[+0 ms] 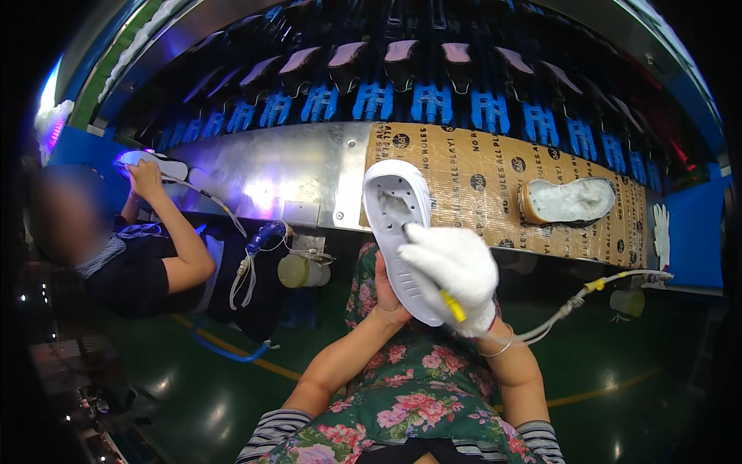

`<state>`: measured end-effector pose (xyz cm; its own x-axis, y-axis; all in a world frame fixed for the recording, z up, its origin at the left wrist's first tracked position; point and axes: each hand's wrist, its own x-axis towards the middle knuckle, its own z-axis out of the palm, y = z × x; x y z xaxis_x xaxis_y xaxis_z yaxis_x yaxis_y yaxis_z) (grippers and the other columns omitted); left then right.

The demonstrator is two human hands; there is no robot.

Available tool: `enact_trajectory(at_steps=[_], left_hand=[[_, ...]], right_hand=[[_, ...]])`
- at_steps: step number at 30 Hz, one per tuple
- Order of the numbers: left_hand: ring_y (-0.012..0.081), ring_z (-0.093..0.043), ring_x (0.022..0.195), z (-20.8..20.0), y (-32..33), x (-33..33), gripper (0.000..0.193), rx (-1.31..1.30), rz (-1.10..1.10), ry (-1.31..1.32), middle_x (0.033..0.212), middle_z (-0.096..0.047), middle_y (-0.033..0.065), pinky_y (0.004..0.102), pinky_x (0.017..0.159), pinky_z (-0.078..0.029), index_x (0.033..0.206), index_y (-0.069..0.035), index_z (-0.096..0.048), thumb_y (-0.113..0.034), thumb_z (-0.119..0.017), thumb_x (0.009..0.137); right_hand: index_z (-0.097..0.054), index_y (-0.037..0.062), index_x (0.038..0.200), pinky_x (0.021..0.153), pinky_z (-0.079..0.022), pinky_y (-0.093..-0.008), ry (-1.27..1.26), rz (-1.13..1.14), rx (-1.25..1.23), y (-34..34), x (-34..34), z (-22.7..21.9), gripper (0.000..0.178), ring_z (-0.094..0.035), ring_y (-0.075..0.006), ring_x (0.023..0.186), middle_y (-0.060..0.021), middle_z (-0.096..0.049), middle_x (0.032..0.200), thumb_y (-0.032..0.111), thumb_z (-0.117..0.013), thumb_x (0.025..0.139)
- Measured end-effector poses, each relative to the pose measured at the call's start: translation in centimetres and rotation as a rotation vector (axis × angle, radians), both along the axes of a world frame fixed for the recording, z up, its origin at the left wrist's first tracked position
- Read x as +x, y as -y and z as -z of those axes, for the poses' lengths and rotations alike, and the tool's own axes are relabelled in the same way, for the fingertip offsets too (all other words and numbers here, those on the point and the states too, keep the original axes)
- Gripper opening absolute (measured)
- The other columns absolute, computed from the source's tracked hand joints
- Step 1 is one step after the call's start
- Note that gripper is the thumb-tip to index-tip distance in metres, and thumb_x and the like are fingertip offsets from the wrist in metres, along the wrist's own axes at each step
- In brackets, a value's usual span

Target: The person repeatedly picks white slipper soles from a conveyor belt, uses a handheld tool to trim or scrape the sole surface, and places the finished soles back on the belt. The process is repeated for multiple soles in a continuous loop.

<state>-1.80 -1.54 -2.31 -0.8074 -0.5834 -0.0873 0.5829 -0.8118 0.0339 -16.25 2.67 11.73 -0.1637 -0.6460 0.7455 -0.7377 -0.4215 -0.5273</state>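
Note:
My bare left hand (390, 290) grips a white shoe sole (386, 232) by its left edge, tilted up in front of my apron. Small holes dot the sole's far end, where a greyish patch shows. A white knitted glove covers my right hand (450, 267), which is closed around a hose-fed brush (453, 306). Most of the brush is hidden by the glove; a yellow band shows at the wrist side, and a dark tip over the sole. Right of the sole, a shoe upper with a white inside (572, 201) lies on printed cardboard (464, 166).
Behind the metal ledge (270, 170) run rows of shoes (400, 62) on blue holders (431, 104). A pale hose (564, 309) trails right from my hand. A spare glove (662, 236) lies at the far right. A co-worker (166, 247) on the left handles another sole (166, 165).

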Motion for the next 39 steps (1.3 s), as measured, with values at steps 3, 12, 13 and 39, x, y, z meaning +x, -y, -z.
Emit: enact_trajectory(at_steps=[3, 12, 13, 39], left_hand=[[0.0316, -0.052, 0.141, 1.5, 0.5, -0.1, 0.087, -0.058, -0.017, 0.291, 0.154, -0.054, 0.0125, 0.0524, 0.121, -0.039, 0.158, -0.014, -0.042, -0.075, -0.051, 0.097], [0.0372, -0.056, 0.136, -2.2, 3.0, -1.2, 0.097, -0.222, -0.008, -0.023, 0.149, -0.055, 0.0213, 0.0504, 0.117, -0.044, 0.16, -0.014, -0.038, -0.085, -0.041, 0.093], [0.0402, -0.057, 0.134, -2.0, 3.0, -1.3, 0.104, -0.275, -0.018, 0.104, 0.145, -0.057, 0.0256, 0.0528, 0.114, -0.046, 0.159, -0.011, -0.037, -0.089, -0.039, 0.09], [0.0477, -0.063, 0.119, -4.2, 7.1, -0.5, 0.111, -0.22, 0.065, -0.091, 0.143, -0.055, 0.0248, 0.061, 0.098, -0.054, 0.16, -0.012, -0.035, -0.092, -0.047, 0.085]], right_hand=[[-0.078, 0.0089, 0.104, 0.082, -0.057, -0.0396, 0.017, -0.139, 0.063, 0.0, 1.3, -0.1, 0.034, -0.075, -0.0313, 0.095, -0.0135, -0.077, 0.111, 0.003, -0.083, 0.071], [-0.077, 0.0097, 0.108, 0.086, -0.057, -0.0404, -0.004, -0.134, 0.038, 0.2, 1.3, 0.9, 0.037, -0.073, -0.0325, 0.101, -0.0122, -0.076, 0.116, 0.004, -0.082, 0.072], [-0.078, 0.0093, 0.107, 0.085, -0.058, -0.0398, 0.042, -0.195, 0.054, 0.2, 1.5, 1.2, 0.036, -0.074, -0.0315, 0.099, -0.0128, -0.076, 0.113, 0.004, -0.081, 0.072], [-0.077, 0.0107, 0.104, 0.082, -0.057, -0.04, 0.046, -0.262, 0.092, -0.1, 0.1, 2.0, 0.036, -0.074, -0.0305, 0.096, -0.0109, -0.077, 0.112, 0.004, -0.084, 0.07]])
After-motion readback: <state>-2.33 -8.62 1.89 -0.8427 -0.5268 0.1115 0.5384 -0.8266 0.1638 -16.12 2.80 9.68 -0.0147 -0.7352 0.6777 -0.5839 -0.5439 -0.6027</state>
